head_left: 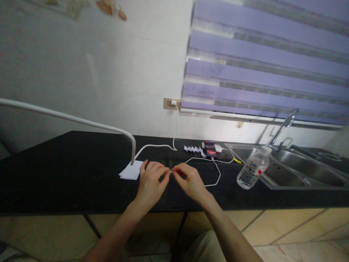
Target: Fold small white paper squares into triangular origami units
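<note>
My left hand point(151, 179) and my right hand point(190, 179) meet over the black countertop point(68, 174), fingers pinched together. Between the fingertips is a small thin white piece point(170, 172), too small to name. Just left of my left hand lies a stack of white paper squares point(131, 170). A row of small folded white paper pieces point(193, 149) sits farther back, beyond my hands.
A white cable point(176, 127) runs from a wall socket point(171, 103) down to a device point(210, 149) on the counter, with another loop near my right hand. A clear water bottle point(252, 167) stands by the steel sink point(294, 171). A white tube point(81, 122) arcs in from the left.
</note>
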A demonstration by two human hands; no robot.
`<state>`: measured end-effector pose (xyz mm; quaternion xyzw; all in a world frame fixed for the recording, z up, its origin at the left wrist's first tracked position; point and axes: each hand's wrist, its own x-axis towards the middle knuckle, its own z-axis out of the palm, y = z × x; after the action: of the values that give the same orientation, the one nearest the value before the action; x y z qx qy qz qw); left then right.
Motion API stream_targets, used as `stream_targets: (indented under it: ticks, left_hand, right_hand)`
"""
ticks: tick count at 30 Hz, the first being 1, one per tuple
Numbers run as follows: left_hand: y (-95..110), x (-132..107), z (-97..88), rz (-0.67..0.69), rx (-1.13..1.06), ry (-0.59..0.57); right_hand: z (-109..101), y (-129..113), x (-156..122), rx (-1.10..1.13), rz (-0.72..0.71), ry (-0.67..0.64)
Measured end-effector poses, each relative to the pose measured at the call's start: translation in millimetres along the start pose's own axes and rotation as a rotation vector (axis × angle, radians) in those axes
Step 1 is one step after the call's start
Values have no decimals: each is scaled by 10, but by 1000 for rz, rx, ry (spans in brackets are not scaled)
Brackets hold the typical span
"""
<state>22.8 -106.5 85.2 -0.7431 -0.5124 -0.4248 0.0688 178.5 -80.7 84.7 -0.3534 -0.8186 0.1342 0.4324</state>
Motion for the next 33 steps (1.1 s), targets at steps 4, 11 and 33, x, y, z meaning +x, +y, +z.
stream_targets:
  ticks: [4, 11, 33]
  left_hand:
    - [1, -2, 5, 6, -12, 1]
    - [79, 17, -45, 80, 40, 3]
    - [-179, -30, 186, -379, -461, -127]
  right_hand:
    - [-19, -23, -2, -27, -20, -26]
    - [-19, -25, -8, -87, -26, -58]
    - [272, 85, 63, 402, 278, -8]
